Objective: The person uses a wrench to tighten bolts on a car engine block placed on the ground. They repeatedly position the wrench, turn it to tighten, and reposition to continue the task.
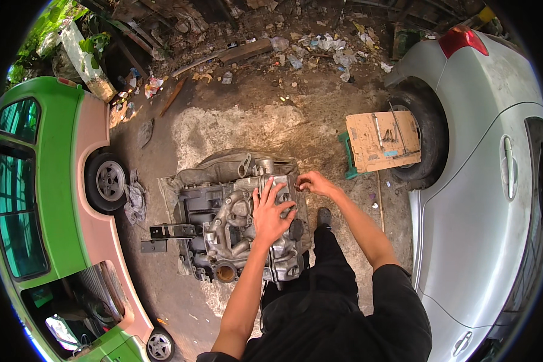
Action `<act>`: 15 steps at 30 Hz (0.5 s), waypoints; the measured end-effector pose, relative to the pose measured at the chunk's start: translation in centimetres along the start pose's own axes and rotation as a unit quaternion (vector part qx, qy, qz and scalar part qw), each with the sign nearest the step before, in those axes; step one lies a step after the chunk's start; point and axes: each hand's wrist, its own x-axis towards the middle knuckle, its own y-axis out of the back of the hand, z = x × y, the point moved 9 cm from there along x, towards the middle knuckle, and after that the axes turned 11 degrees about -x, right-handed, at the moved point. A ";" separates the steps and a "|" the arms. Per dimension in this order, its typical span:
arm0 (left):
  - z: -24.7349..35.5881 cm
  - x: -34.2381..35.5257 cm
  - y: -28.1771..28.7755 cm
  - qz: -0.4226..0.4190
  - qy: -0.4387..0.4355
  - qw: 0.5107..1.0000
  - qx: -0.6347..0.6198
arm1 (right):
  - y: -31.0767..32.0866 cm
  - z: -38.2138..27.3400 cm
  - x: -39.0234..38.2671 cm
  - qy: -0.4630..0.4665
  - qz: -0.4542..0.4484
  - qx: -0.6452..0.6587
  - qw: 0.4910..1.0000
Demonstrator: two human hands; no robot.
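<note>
A greasy metal car engine [196, 208] rests in front of me, with its cast manifold [223, 220] facing up on the left and a silver cover [283, 256] along the right. My left hand [271, 212] lies on that cover, fingers stretched and apart, thumb pointing right. At the cover's far right edge, my right hand [317, 183] has thumb and fingertips pinched together. Whatever is between those fingertips is too small and too covered to make out. A dark bracket [178, 231] juts out from the engine's left side.
Dark sheeting [214, 161] lies under the engine. To the right, a green stool [347, 155] bears a cardboard sheet [362, 130] with several long tools, beside a silver car [470, 181]. A green and pink vehicle [93, 232] stands left. Litter [329, 45] and a plank [245, 51] lie beyond.
</note>
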 end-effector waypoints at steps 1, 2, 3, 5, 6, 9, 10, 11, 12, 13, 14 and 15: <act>0.0 0.0 0.0 0.001 0.000 1.000 0.001 | 1.5 -1.3 0.9 0.045 0.001 -0.083 0.996; 0.0 0.0 0.0 0.001 0.000 1.000 0.002 | 2.7 -2.5 1.8 0.071 -0.003 -0.171 0.983; -0.1 -0.1 -0.1 0.001 0.000 1.000 0.002 | 3.3 -3.9 2.2 0.101 -0.009 -0.256 0.961; -0.1 0.0 -0.1 0.001 -0.001 1.000 0.005 | 3.8 -7.8 1.6 0.221 0.036 -0.409 0.885; -0.1 0.0 -0.1 0.002 -0.001 1.000 0.004 | 3.8 -9.6 0.6 0.293 0.072 -0.477 0.826; -0.1 0.0 -0.1 0.004 -0.006 1.000 0.005 | 4.5 -10.2 -0.7 0.291 0.068 -0.511 0.806; -0.1 0.0 0.0 0.001 -0.005 1.000 0.005 | 5.9 -10.2 -1.1 0.266 0.120 -0.486 0.823; -0.2 0.1 0.0 0.000 -0.003 1.000 0.005 | 7.3 -9.9 -1.7 0.241 0.172 -0.463 0.835; -0.2 -0.1 -0.1 -0.003 0.001 1.000 0.003 | 8.7 -9.2 -2.4 0.211 0.220 -0.439 0.845; -0.2 -0.2 -0.1 -0.001 0.003 1.000 0.005 | 10.3 -8.1 -2.7 0.174 0.257 -0.376 0.873; -0.3 -0.2 -0.2 -0.002 0.004 1.000 0.006 | 10.9 -6.8 -3.2 0.142 0.282 -0.323 0.892; -0.3 -0.2 -0.2 -0.002 0.001 1.000 0.007 | 11.4 -5.3 -3.8 0.102 0.304 -0.271 0.908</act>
